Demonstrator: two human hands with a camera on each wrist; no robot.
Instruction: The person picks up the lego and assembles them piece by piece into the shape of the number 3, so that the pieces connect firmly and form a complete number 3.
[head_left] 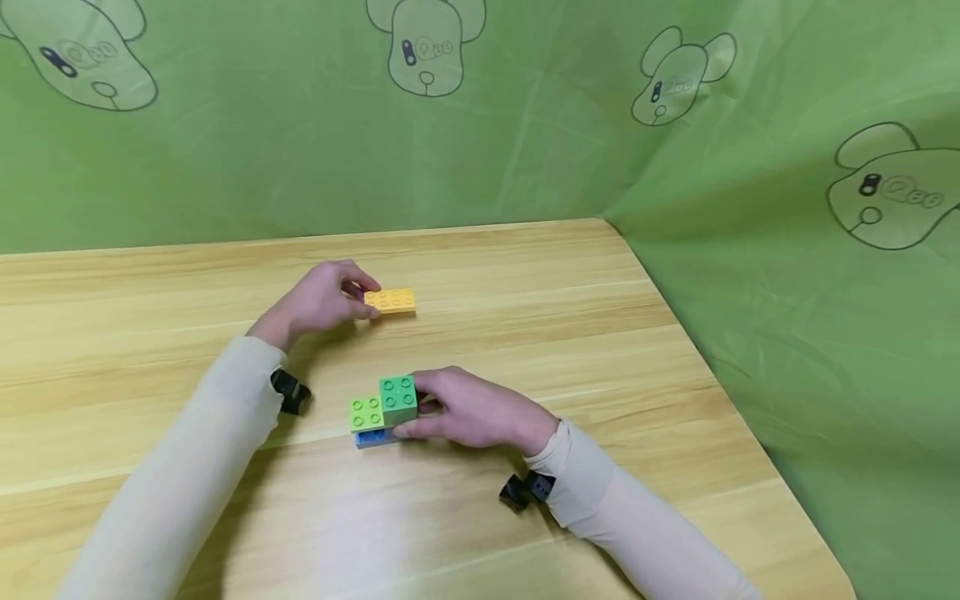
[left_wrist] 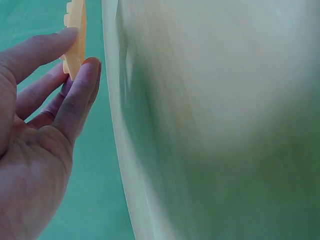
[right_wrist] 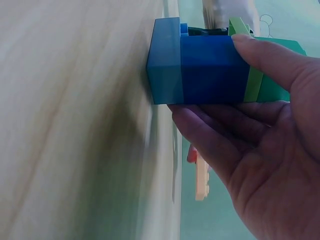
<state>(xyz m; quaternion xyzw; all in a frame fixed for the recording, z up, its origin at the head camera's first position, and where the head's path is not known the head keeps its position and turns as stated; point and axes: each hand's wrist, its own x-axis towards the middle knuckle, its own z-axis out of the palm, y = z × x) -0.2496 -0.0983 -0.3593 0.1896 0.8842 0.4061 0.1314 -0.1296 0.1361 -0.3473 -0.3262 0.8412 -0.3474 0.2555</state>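
Near the table's far side, my left hand pinches the left end of a flat yellow-orange toy brick with studs facing up. The left wrist view shows this brick between thumb and fingers. Closer to me, my right hand grips a stack of toy bricks from its right side. On top is a green brick, over a thin lime plate that juts out left. Seen from the right wrist, a dark blue brick lies below the plate, above a lighter blue base brick.
Both hands work over a wood-grain table. A green curtain with printed mouse-like outlines hangs behind the table and along its right side. Black wrist devices sit at both sleeves.
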